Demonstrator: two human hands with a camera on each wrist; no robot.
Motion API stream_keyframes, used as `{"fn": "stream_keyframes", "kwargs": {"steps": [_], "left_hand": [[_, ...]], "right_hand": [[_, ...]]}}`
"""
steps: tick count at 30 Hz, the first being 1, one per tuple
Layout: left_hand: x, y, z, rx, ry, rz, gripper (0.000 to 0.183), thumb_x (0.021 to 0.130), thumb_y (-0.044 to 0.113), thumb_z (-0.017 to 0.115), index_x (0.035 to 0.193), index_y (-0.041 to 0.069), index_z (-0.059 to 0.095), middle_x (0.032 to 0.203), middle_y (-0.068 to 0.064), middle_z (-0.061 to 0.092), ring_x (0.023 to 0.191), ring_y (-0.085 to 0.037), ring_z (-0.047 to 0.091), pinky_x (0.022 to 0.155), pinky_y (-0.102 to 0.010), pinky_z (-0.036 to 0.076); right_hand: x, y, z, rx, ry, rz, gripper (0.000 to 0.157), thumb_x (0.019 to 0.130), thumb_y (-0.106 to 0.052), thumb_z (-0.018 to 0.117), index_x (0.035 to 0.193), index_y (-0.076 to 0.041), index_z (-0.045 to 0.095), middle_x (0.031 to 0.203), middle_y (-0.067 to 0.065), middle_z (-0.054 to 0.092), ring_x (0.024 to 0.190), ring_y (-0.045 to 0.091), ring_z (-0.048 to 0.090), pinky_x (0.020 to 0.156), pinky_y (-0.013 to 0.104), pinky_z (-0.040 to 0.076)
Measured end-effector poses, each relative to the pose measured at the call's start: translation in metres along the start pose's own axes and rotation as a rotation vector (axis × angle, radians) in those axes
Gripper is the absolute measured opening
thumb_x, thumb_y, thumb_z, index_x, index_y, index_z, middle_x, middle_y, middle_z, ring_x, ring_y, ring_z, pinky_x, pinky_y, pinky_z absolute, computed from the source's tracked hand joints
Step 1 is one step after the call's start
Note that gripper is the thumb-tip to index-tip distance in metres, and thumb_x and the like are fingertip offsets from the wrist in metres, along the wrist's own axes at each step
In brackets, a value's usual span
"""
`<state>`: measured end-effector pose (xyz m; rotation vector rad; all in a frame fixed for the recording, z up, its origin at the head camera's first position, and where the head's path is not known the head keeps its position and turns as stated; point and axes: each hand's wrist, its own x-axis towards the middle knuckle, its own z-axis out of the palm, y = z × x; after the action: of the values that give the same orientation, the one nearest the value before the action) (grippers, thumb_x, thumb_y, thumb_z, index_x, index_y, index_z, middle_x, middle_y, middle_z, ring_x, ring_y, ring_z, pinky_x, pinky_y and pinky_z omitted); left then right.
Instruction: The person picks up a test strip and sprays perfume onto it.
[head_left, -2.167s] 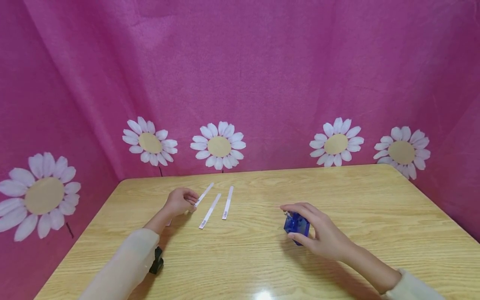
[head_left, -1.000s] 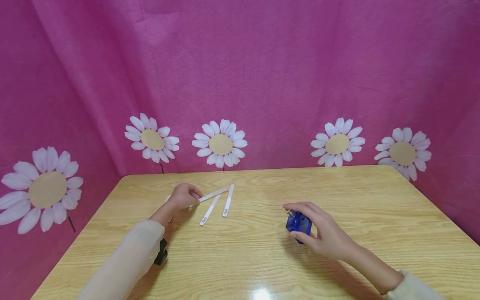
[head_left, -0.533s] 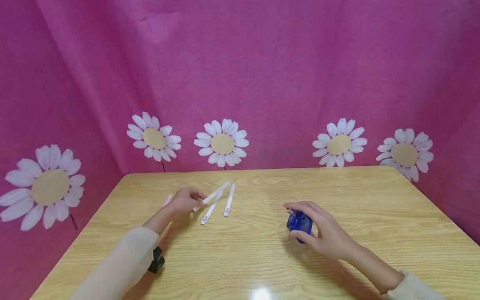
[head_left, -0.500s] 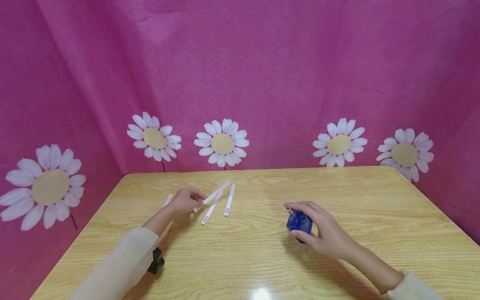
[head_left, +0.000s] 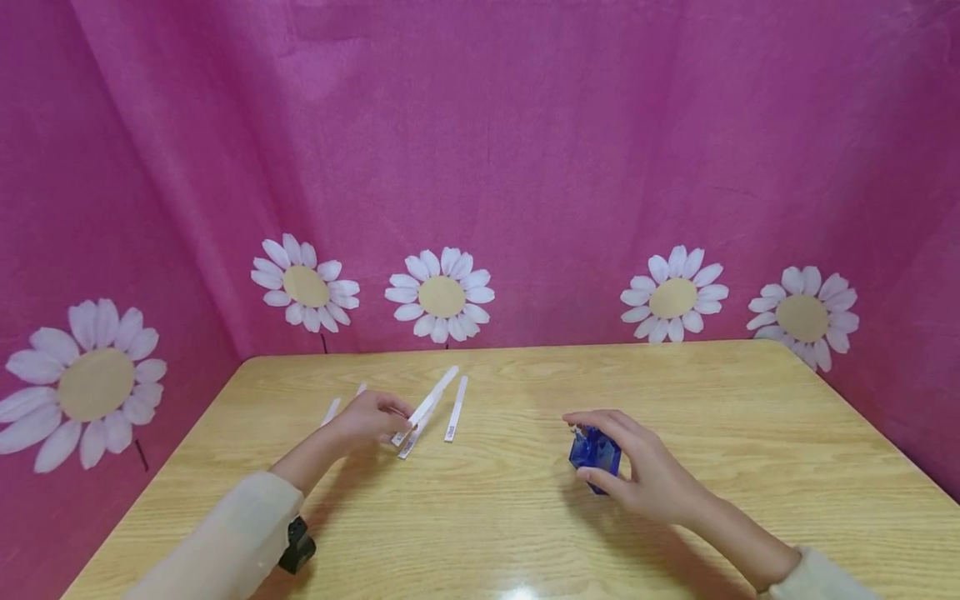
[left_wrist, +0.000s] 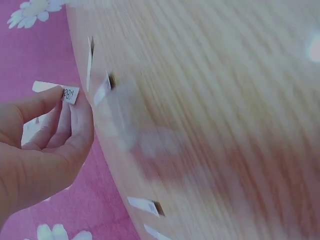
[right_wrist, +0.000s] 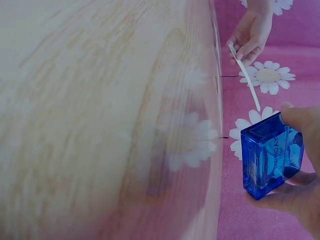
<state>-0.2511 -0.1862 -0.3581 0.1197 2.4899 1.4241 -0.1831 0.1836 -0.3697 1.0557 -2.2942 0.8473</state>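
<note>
My left hand (head_left: pixel 367 419) pinches a white paper test strip (head_left: pixel 435 396) between thumb and fingers. Small print marks its near end, also visible on the strip (left_wrist: pixel 70 95) in the left wrist view. It is held over another strip lying on the table, partly covering it; a further strip (head_left: pixel 457 408) lies just to the right. My right hand (head_left: pixel 648 462) grips a blue glass perfume bottle (head_left: pixel 597 452), thumb on the near side and fingers over the far side. In the right wrist view the bottle (right_wrist: pixel 272 155) is tilted, with lettering on its face.
Two more strips, one of them a white strip (head_left: pixel 331 411), lie left of my left hand, partly hidden by it. The wooden table (head_left: pixel 487 517) is bordered by a pink cloth (head_left: pixel 525 167) with printed daisies. A black wrist device (head_left: pixel 297 546) hangs under the left sleeve.
The left hand has picked a strip up from the table. Its strip has turned from slanting right to pointing more steeply away, while the hand came slightly nearer. The right hand has stayed with the bottle.
</note>
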Motion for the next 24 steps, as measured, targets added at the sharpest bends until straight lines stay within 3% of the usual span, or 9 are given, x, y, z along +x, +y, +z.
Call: {"fn": "stream_keyframes", "kwargs": {"steps": [7, 15, 24], "left_hand": [[-0.005, 0.006, 0.014, -0.114, -0.122, 0.017, 0.029, 0.086, -0.002, 0.062, 0.112, -0.015, 0.058, 0.088, -0.016, 0.073, 0.067, -0.005, 0.064, 0.062, -0.021, 0.055], [-0.011, 0.009, 0.032, -0.196, -0.225, 0.020, 0.026, 0.087, -0.003, 0.061, 0.111, -0.013, 0.057, 0.095, -0.023, 0.073, 0.076, -0.010, 0.067, 0.070, -0.023, 0.056], [-0.017, 0.018, 0.046, -0.270, -0.239, 0.001, 0.026, 0.086, -0.007, 0.062, 0.110, -0.015, 0.058, 0.092, -0.025, 0.073, 0.083, -0.021, 0.073, 0.075, -0.032, 0.059]], "right_hand": [[-0.001, 0.000, 0.002, -0.002, -0.013, 0.022, 0.059, 0.077, -0.012, 0.080, 0.131, -0.018, 0.055, 0.127, -0.001, 0.061, 0.113, 0.014, 0.058, 0.094, 0.022, 0.051], [0.001, 0.001, 0.004, 0.013, -0.029, 0.061, 0.056, 0.080, -0.013, 0.077, 0.131, -0.020, 0.055, 0.126, -0.003, 0.061, 0.112, 0.013, 0.059, 0.089, 0.033, 0.055], [0.016, -0.001, 0.009, 0.020, -0.047, 0.077, 0.055, 0.080, -0.013, 0.077, 0.131, -0.016, 0.056, 0.124, -0.002, 0.062, 0.109, 0.013, 0.059, 0.086, 0.036, 0.055]]}}
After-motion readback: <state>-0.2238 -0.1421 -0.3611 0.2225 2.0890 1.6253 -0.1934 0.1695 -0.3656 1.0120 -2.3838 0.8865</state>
